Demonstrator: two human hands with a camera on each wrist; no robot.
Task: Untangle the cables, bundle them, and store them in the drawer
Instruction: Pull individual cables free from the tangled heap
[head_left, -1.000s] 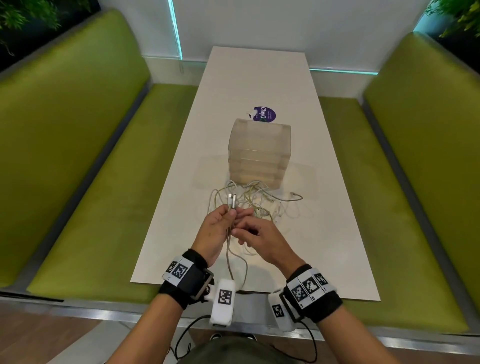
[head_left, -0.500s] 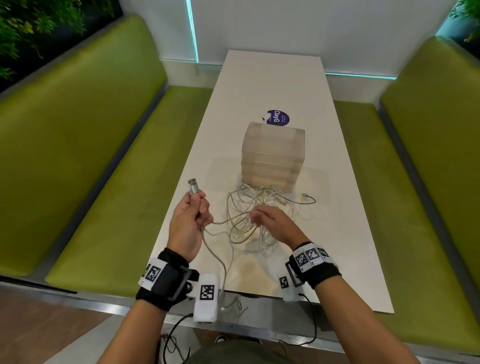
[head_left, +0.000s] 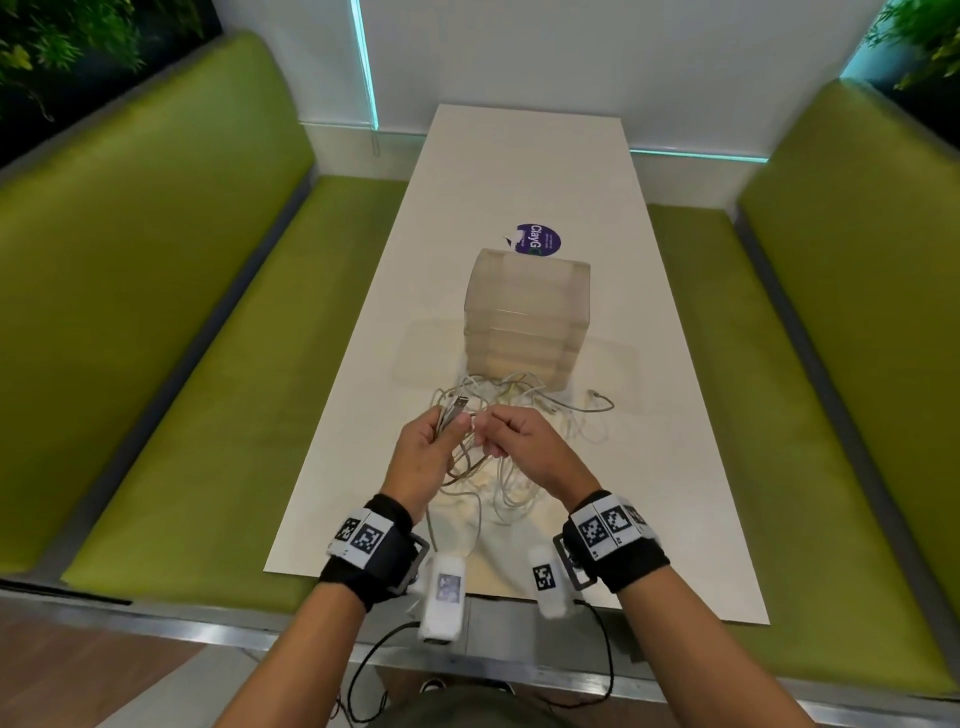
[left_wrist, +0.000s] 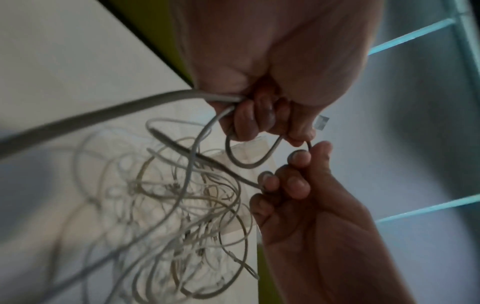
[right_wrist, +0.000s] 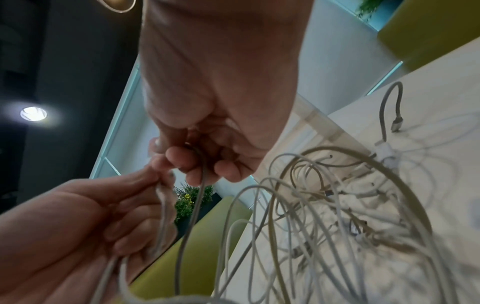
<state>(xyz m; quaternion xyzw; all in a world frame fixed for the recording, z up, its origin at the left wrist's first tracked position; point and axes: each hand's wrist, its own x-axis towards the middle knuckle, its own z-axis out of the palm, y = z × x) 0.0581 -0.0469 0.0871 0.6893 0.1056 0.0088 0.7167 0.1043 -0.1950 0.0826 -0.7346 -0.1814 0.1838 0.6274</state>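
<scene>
My left hand (head_left: 423, 452) is fisted round a grey cable (left_wrist: 253, 162) w/ its USB plug (head_left: 457, 404) poking up. Right hand (head_left: 519, 441) pinches the same cable btwn thumb & fingertips. Rest of the cable tangle (head_left: 524, 410) lies on the table (head_left: 519, 171), touching the front of the drawer unit (head_left: 527, 312).

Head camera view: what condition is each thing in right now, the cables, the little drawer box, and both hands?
Grey cable: partly gathered into loops, gripped in the left hand.
Cable pile: tangled, on the table.
Drawer unit: upright, drawers closed.
Left hand: fingers curled round the grey cable.
Right hand: fingers pinching a cable strand.
</scene>
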